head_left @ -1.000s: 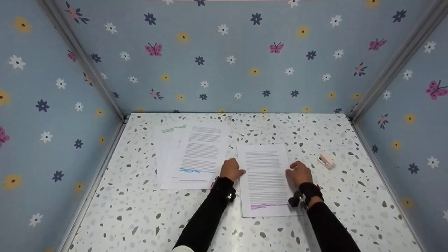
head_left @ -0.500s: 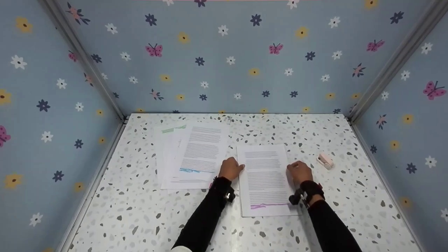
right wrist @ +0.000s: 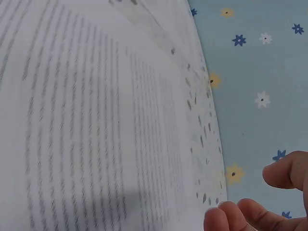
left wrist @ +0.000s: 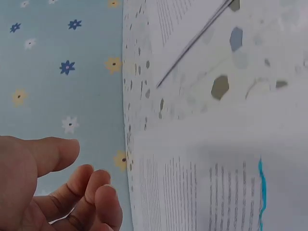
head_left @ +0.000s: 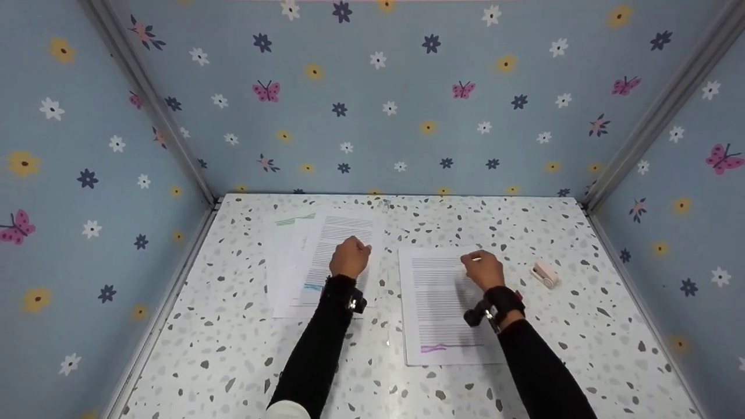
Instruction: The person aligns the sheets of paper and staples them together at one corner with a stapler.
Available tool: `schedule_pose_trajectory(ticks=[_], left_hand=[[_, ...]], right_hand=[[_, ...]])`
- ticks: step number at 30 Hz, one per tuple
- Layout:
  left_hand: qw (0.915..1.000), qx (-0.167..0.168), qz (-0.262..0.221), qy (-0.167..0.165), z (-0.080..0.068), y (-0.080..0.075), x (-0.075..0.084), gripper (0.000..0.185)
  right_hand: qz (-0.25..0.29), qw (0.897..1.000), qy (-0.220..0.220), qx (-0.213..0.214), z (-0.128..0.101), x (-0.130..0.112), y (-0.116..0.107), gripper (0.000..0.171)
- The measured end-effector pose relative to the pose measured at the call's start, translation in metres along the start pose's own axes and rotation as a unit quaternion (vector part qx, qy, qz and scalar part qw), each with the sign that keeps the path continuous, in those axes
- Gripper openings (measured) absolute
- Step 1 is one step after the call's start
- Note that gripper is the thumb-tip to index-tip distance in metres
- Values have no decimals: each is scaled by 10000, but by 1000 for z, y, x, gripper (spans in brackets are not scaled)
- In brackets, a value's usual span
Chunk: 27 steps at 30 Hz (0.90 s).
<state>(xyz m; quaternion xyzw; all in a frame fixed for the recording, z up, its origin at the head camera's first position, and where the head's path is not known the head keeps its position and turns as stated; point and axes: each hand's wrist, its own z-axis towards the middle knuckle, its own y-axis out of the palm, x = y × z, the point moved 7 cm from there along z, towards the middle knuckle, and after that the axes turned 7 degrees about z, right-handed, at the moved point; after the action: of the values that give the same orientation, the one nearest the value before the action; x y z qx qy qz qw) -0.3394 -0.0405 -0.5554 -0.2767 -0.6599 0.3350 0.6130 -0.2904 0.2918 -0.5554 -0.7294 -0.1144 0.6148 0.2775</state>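
Note:
My left hand hovers over a stack of printed sheets at the left of the table, fingers loosely curled and holding nothing. The left wrist view has this hand above a sheet with a blue mark. My right hand sits at the upper right corner of a separate printed sheet with a purple mark near its bottom. In the right wrist view, its relaxed fingers hang beside that sheet with nothing between them.
A small pink object lies right of the single sheet. The speckled white table is boxed in by blue flowered walls at the back, left and right. A green-marked sheet pokes out of the stack.
My left hand has left the single sheet's left edge and moved up and left over the stack. The right hand has slid up the sheet's right edge to its top corner.

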Motion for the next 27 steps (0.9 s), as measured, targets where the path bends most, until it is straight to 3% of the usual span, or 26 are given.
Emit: schedule_pose_trajectory(ticks=[6,11,16,21,27], left_hand=[[9990,170,141,-377,20,-21,-36,20],[9964,126,565,-620,34,-31,-64,31],[9912,-90,918,-950,39,-38,-91,47],[9879,-252,887,-1244,43,-41,-114,54],[9873,-498,711,-1332,42,-38,-129,54]], right_hand=[[700,9967,25,-420,2,-41,42,41],[990,9927,156,-677,7,-62,78,44],[981,9906,261,-917,7,-69,116,43],[1006,9886,406,-1042,6,-73,143,39],[1228,9829,733,-1159,6,-66,165,39]])
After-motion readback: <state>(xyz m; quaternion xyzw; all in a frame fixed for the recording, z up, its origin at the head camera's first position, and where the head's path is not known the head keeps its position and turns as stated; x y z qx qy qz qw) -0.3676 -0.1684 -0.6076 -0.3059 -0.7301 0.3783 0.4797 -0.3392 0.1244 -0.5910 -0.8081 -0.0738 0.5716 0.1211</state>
